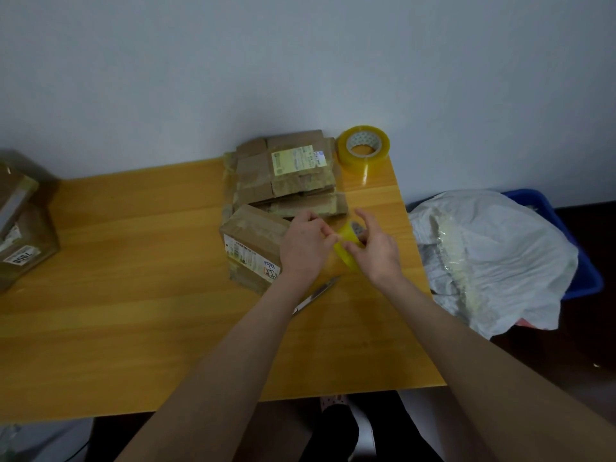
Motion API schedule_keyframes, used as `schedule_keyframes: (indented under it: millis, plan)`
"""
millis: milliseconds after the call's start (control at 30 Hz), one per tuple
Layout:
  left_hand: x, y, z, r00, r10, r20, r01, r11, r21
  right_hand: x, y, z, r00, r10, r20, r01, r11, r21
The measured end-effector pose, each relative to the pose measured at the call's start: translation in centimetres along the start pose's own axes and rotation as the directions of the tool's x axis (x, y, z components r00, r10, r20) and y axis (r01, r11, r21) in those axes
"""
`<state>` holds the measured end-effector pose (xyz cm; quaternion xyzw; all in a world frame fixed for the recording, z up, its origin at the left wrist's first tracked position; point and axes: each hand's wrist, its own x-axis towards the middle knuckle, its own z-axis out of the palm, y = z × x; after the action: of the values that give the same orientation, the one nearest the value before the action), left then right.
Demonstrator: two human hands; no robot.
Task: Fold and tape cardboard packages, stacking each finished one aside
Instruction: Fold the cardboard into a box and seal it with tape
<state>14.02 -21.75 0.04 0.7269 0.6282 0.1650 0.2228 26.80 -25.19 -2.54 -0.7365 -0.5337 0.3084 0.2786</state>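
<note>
Left hand (305, 243): fingers are curled, and the left edge of the small tape roll (346, 253) is pinched between thumb and fingertips.
Right hand (378, 250): closed around the small tape roll, which is gripped from the right side.
Small tape roll: yellowish and translucent; it is held between both hands, just above the table (133, 278).
Cardboard package (253, 246): laid flat on the table just left of the hands, with a printed label on its near side; its right edge is covered by the left hand.
Cardboard stack (286, 176): flattened pieces are piled at the far edge of the table, against the wall, with a label on top.
Large tape roll (363, 148): set on the far right corner, just right of the stack.
Bladed tool (316, 294): laid on the table under the left forearm; its type cannot be determined.
Taped boxes (23, 228): placed at the left edge of the table.
Blue bin (588, 278): positioned right of the table, with a white plastic bag (500, 248) in it.
</note>
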Motion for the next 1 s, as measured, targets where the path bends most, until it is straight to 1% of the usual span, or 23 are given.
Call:
schedule_keyframes:
  millis: [67,167,200,267,300,333,367,400,467,500,533,633,700,800,867,1000]
  plan:
    - [-0.3,-0.7,-0.9,0.994,0.000,-0.108,-0.004,0.999,-0.034,0.6,1.1,0.2,1.000,-0.015,-0.012,0.013,0.989,-0.145]
    - [-1.2,-2.9,-2.8,0.952,0.010,-0.305,-0.048,0.992,-0.118,1.6,3.0,0.6,0.998,-0.064,0.013,0.064,0.916,-0.396]
    - [-1.9,-3.7,-3.1,0.941,-0.013,-0.338,-0.027,0.993,-0.114,1.8,3.3,0.8,0.998,-0.051,0.049,0.067,0.888,-0.454]
    - [-3.6,-5.3,-2.8,0.919,-0.084,-0.385,0.059,0.995,-0.077,1.9,3.5,1.6,0.992,-0.035,0.118,0.092,0.847,-0.523]
    - [-4.5,-6.0,-2.4,0.913,-0.124,-0.389,0.102,0.992,-0.075,1.8,3.4,2.2,0.992,-0.060,0.114,0.111,0.845,-0.523]
    - [-5.3,-6.4,-1.8,0.913,-0.169,-0.371,0.143,0.985,-0.095,1.5,2.9,2.7,0.991,-0.097,0.090,0.128,0.865,-0.485]
    - [-5.9,-6.5,-1.5,0.919,-0.223,-0.325,0.188,0.973,-0.136,1.4,2.0,3.1,0.989,-0.132,0.067,0.148,0.899,-0.412]
    - [-6.1,-6.5,-1.1,0.923,-0.283,-0.260,0.241,0.953,-0.182,1.4,0.9,3.5,0.986,-0.149,0.079,0.167,0.934,-0.315]
    - [-5.9,-6.3,-0.8,0.923,-0.348,-0.163,0.312,0.926,-0.211,2.1,-1.7,4.2,0.969,-0.150,0.198,0.176,0.977,-0.120]
    - [-5.5,-6.3,-0.8,0.925,-0.350,-0.145,0.321,0.928,-0.190,2.7,-2.9,4.6,0.951,-0.145,0.273,0.167,0.984,-0.057]
    - [-5.1,-6.4,-0.8,0.927,-0.349,-0.135,0.328,0.931,-0.159,3.2,-3.8,5.0,0.930,-0.152,0.333,0.173,0.984,-0.033]
    - [-4.2,-7.7,-0.7,0.926,-0.372,-0.063,0.368,0.927,-0.065,3.9,-5.0,6.3,0.881,-0.184,0.436,0.246,0.965,-0.089]
    - [-4.5,-9.0,-0.4,0.928,-0.371,-0.040,0.370,0.929,-0.014,3.3,-5.0,7.4,0.880,-0.189,0.436,0.274,0.952,-0.139]
    - [-5.3,-11.3,-0.4,0.941,-0.332,-0.069,0.332,0.943,-0.021,1.9,-5.3,8.8,0.875,-0.260,0.408,0.342,0.929,-0.142]
    - [-5.7,-12.7,-0.8,0.954,-0.292,-0.073,0.293,0.956,0.004,1.0,-5.3,9.4,0.869,-0.310,0.385,0.388,0.911,-0.141]
    - [-5.8,-14.4,-1.9,0.989,-0.139,-0.042,0.140,0.990,0.003,-0.9,-5.0,9.9,0.870,-0.350,0.346,0.424,0.891,-0.165]
